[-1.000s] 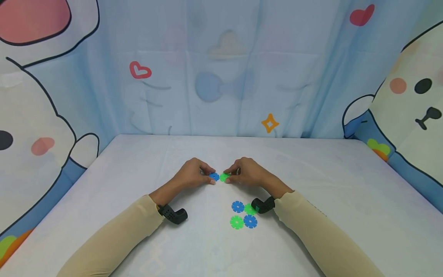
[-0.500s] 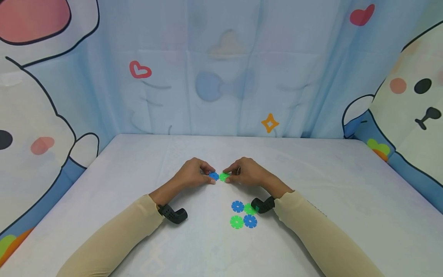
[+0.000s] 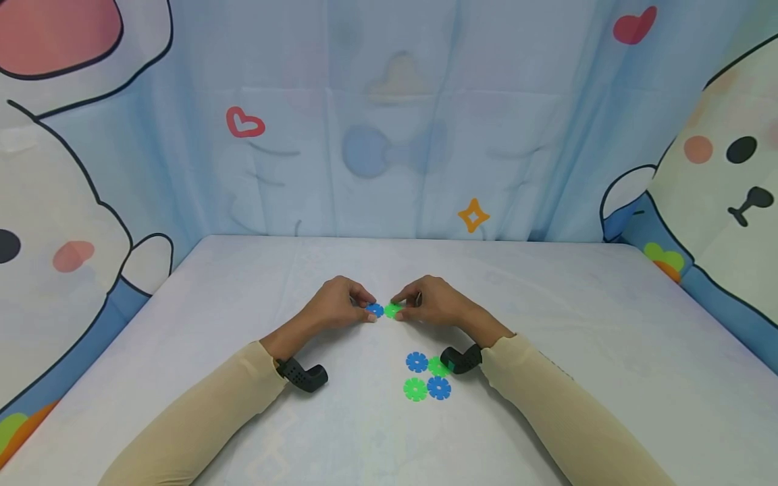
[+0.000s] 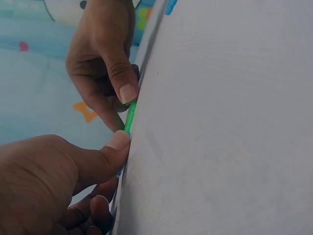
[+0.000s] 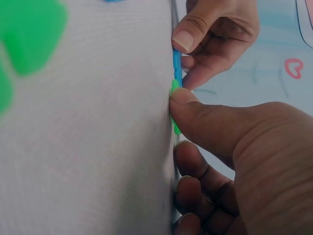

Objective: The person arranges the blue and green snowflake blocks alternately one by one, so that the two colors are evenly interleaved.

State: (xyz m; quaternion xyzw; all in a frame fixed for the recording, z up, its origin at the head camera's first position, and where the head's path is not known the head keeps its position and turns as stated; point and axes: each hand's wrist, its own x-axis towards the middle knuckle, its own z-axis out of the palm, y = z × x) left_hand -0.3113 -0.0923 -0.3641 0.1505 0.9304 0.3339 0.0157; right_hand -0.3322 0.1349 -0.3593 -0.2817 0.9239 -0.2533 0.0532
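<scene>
Near the middle of the table, my left hand [image 3: 336, 304] pinches a blue notched plastic disc [image 3: 375, 310] between thumb and fingers. Facing it, my right hand [image 3: 439, 304] pinches a green notched disc [image 3: 392, 310] the same way. Both discs lie low at the tabletop with their edges meeting. In the right wrist view the blue disc [image 5: 177, 63] and green disc [image 5: 174, 88] appear edge-on, touching. Fingers cover part of each, so I cannot tell whether their notches interlock. The left wrist view shows a thin strip of the green disc [image 4: 130, 117] between the two thumbs.
Closer to me lie two blue discs [image 3: 417, 362] [image 3: 439, 388] and two green discs [image 3: 416, 389] [image 3: 437, 366], one partly behind the right wrist's black camera mount [image 3: 462, 359]. A white cloth covers the table [image 3: 292, 432]. A printed curtain [image 3: 389, 189] hangs behind.
</scene>
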